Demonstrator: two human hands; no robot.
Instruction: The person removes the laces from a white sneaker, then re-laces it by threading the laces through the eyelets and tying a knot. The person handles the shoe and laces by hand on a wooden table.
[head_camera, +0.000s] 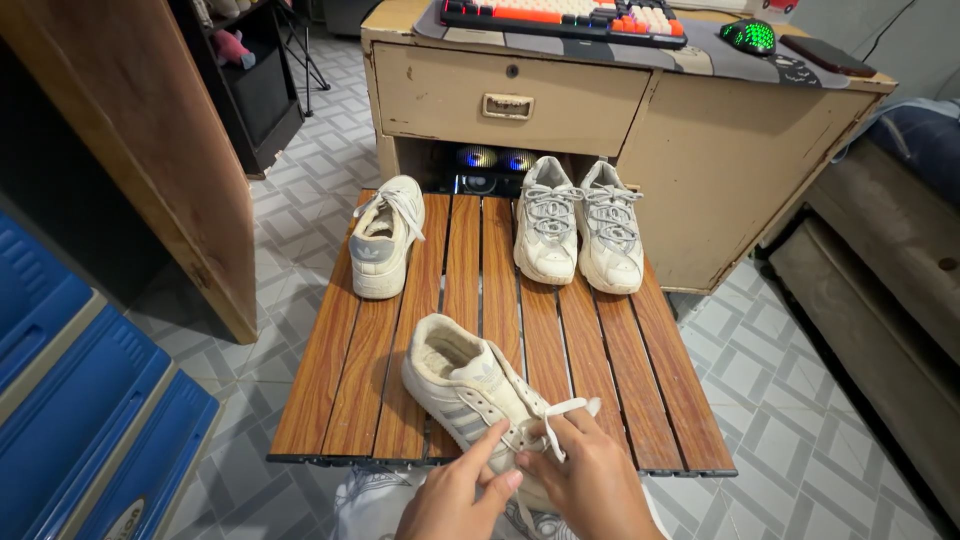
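A cream sneaker (470, 390) lies on its side near the front edge of a slatted wooden bench (600, 370), its opening toward the far left and its toe running toward the near right, so its long axis crosses the slats at a slant. Both hands meet at the toe end, directly over the lacing. The left hand (450, 500) comes in from below, thumb and forefinger pinched on a strand of the white shoelace (560, 415). The right hand (590, 480) sits just beside it, fingers curled shut around the lace, with one loose end trailing up and to the right past the knuckles. The two hands are about equally near the shoe, and both touch it.

At the far left of the bench stands the matching sneaker (385, 240), upright, heel toward the camera, laces loose. At the far right a pair of chunky off-white trainers (578, 228) stands side by side, toes toward the camera, laces tied.

Behind the bench is a worn beige desk (700, 170) with a drawer, bearing a keyboard with orange and white keys (565, 18), a green-lit mouse (748, 36) and a dark phone (828, 55). Blue plastic bins (80, 400) line the left side on the grey patterned tile floor (790, 400).
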